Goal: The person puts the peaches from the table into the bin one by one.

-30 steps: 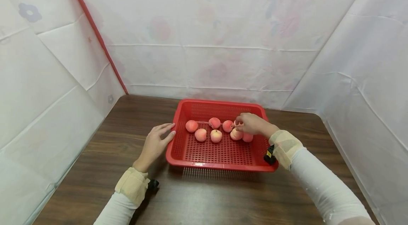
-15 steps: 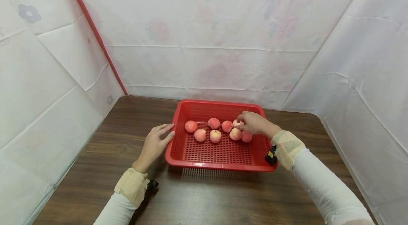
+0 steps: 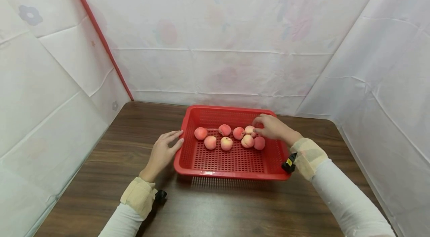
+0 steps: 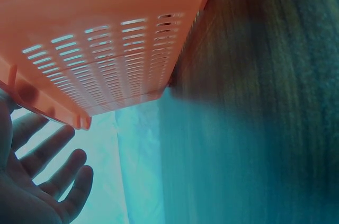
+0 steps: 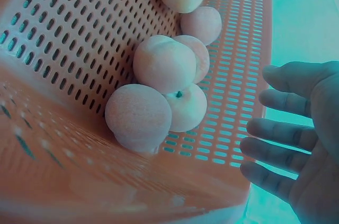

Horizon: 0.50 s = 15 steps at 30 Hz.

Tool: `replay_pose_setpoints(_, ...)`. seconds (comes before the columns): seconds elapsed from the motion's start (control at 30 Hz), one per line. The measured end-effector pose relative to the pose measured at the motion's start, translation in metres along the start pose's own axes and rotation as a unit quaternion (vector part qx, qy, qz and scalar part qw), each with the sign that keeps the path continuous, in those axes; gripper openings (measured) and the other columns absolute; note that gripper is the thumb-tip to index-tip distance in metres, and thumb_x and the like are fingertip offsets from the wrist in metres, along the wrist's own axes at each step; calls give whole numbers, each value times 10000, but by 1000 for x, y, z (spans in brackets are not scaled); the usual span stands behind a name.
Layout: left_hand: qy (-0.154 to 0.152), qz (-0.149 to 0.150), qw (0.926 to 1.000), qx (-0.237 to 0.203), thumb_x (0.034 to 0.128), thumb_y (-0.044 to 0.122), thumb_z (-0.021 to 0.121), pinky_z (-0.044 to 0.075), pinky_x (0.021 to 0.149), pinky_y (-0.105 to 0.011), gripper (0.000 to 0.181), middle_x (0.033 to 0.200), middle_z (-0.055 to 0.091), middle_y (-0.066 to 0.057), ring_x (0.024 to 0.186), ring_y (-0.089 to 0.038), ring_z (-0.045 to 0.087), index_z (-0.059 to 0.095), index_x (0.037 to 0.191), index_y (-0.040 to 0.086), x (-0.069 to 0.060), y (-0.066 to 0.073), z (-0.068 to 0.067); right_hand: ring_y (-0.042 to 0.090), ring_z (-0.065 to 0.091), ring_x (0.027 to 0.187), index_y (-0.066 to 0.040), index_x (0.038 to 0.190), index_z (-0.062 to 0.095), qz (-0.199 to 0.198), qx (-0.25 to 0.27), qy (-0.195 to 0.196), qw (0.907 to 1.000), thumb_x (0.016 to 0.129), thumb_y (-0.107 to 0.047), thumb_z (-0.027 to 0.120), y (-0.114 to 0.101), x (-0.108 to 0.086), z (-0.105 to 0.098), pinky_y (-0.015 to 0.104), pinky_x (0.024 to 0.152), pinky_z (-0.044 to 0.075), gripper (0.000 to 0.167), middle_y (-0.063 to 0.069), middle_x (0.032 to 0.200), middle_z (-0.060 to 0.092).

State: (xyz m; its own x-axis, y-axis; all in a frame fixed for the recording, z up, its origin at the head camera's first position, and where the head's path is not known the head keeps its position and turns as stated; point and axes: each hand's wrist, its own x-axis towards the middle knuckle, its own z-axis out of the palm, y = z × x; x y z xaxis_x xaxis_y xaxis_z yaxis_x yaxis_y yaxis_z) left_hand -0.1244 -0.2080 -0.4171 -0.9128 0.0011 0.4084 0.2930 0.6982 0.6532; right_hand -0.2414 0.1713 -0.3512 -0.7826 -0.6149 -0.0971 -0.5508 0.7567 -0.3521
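Several red-and-yellow peaches (image 3: 226,143) lie spread on the floor of a red perforated plastic basket (image 3: 231,174). My right hand (image 3: 273,128) hovers over the basket's right side, near a pale peach (image 3: 249,131) and a dark red one (image 3: 259,143). In the right wrist view its fingers are spread apart and hold nothing, with the peaches (image 5: 164,65) lying a little away from them. My left hand (image 3: 162,153) is at the basket's left rim, fingertips against it. The left wrist view shows those fingers (image 4: 65,173) loosely extended beside the basket's outer wall (image 4: 106,1).
The basket stands on a brown wooden table (image 3: 215,211). White patterned sheets (image 3: 201,35) hang behind the table and along both sides. A red strip (image 3: 97,30) runs down the left corner.
My right hand has drawn slightly up and to the right, away from the pale peach, uncovering more of it and its neighbours. The left hand stays at the rim.
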Motion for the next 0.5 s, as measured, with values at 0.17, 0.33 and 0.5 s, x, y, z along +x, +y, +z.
replay_pose_setpoints(0.17, -10, 10, 10000, 11, 884, 211, 685, 399, 927, -513, 346, 1191, 644, -103, 1126, -320, 535, 678, 1199, 68, 0, 0, 1, 274, 578, 1012, -32, 1074, 674, 92, 66, 316, 9994, 913, -199, 640, 2, -5, -5, 447, 861, 459, 234, 102, 1071, 615)
replay_pose_setpoints(0.33, -48, -15, 10000, -16, 892, 234, 675, 397, 933, -508, 352, 1195, 642, -98, 1130, -314, 532, 675, 1206, 74, 0, 1, 0, 314, 557, 1068, -28, 1091, 659, 165, 164, 568, 9981, 915, -205, 642, 4, -9, -11, 477, 906, 434, 251, 120, 1104, 604)
replay_pose_setpoints(0.5, -56, -66, 9999, -70, 893, 239, 677, 391, 936, -517, 358, 1200, 639, -104, 1140, -322, 525, 672, 1212, 76, 1, 1, -1, 332, 494, 1175, -22, 1213, 615, 278, 278, 584, 9975, 933, -282, 617, 8, -13, -12, 512, 971, 391, 382, 161, 1229, 550)
